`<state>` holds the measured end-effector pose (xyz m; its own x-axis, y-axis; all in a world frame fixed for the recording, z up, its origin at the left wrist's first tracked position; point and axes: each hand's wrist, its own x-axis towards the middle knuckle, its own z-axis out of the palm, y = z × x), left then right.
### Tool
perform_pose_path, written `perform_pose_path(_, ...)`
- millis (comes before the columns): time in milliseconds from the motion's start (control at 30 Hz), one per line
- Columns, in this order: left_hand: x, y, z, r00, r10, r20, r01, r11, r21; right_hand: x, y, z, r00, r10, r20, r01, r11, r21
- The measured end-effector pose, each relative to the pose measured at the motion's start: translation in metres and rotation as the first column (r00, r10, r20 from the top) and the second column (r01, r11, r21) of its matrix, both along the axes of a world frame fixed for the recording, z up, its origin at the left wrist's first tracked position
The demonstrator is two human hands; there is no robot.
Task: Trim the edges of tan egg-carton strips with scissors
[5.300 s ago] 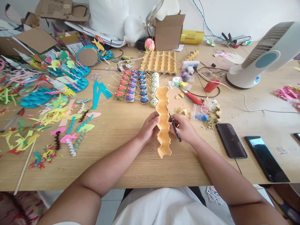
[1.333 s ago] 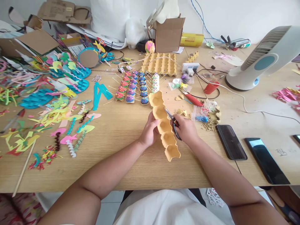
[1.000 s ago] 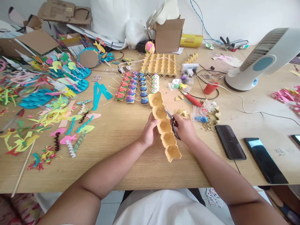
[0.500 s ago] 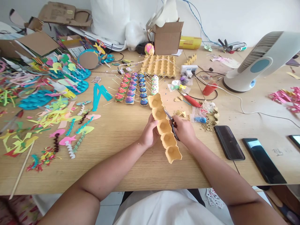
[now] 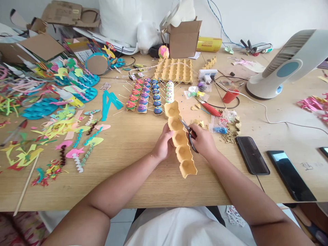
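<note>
A strip of yellow egg carton [image 5: 180, 138], several cups long, is held up at a slant over the table. My left hand [image 5: 164, 143] grips its left edge near the middle, thumb on the near side and the other fingers partly hidden behind. In my right hand [image 5: 203, 139] are dark-handled scissors [image 5: 189, 131], their blades at the strip's right edge by the second cup from the top. Just beyond the strip stand rows of painted egg-carton caterpillars [image 5: 157, 97] with pins stuck out at their sides.
Paper scraps and fish cut-outs [image 5: 77, 152] cover the left side. An uncut egg tray [image 5: 176, 70] and a cardboard box [image 5: 185, 39] are at the back. To the right are phones [image 5: 252, 155], a white fan [image 5: 284, 68], a red cup [image 5: 230, 95] and a red-handled tool [image 5: 211, 109].
The strip has turned slightly toward upright, its lower end shifting a little left. The scissors have moved slightly right and down along its edge. Both hands keep their hold.
</note>
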<state>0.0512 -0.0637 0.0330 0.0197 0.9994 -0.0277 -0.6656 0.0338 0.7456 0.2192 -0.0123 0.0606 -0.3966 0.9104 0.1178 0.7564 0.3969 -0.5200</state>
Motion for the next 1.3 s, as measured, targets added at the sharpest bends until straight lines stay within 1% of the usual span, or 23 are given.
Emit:
perform_pose_path(200,-0.0001,0.0006,-0.0046,0.999,0.001,-0.038,-0.001,1.0,0.012,0.0007,-0.0006,0.0011,1.0,0.0,0.002,0.0,1.0,-0.028)
perform_pose_path(433,0.0011,0.0014,-0.0055,0.999,0.017,-0.047,-0.016,1.0,0.021,-0.0008,-0.0014,0.0038,0.999,-0.004,0.039,0.004,1.0,-0.011)
perform_pose_path(700,0.002,0.0003,-0.0033,0.999,0.034,-0.03,-0.033,0.999,0.032,-0.0024,-0.0014,0.0065,0.996,-0.009,0.089,0.01,1.0,-0.009)
perform_pose_path(833,0.0022,-0.0001,-0.0027,0.998,0.043,-0.046,-0.043,0.999,0.004,-0.003,-0.0009,0.0065,0.996,-0.009,0.093,0.01,1.0,-0.002)
perform_pose_path(1300,0.003,0.0007,-0.0033,0.997,0.047,-0.057,-0.046,0.999,0.025,-0.005,-0.0019,0.0096,0.995,-0.024,0.097,0.026,0.999,-0.025)
